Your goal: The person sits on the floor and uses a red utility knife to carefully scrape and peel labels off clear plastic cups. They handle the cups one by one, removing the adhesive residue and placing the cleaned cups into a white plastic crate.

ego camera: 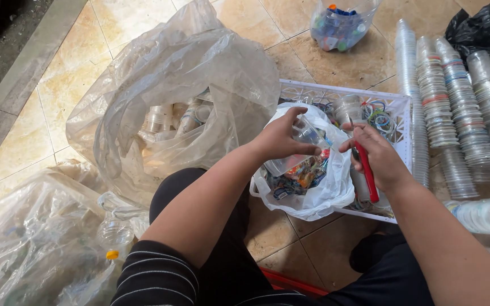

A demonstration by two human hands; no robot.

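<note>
head view: left hand [282, 139] is gripping a clear plastic cup [304, 141] over a white crate [395, 105], right hand [378, 156] is clasping a red-handled cutter [366, 170] at its rim, likely mid-trim, needing a steady cut.

The tan tiled floor [336, 62] carries a white crate [395, 105], clear plastic bags [177, 85] and stacked cups [455, 96].

Clear plastic cup [304, 136]: thin, glossy, transparent. Tool handle [366, 173]: red, smooth plastic with a slight sheen. Large bag [188, 73]: crinkled translucent plastic film, cloudy. Crate [341, 92]: white moulded plastic, matt, latticed. Floor tiles [69, 90]: glazed beige, worn and mottled. Sleeve [154, 275]: striped knit cloth, matt.
</note>
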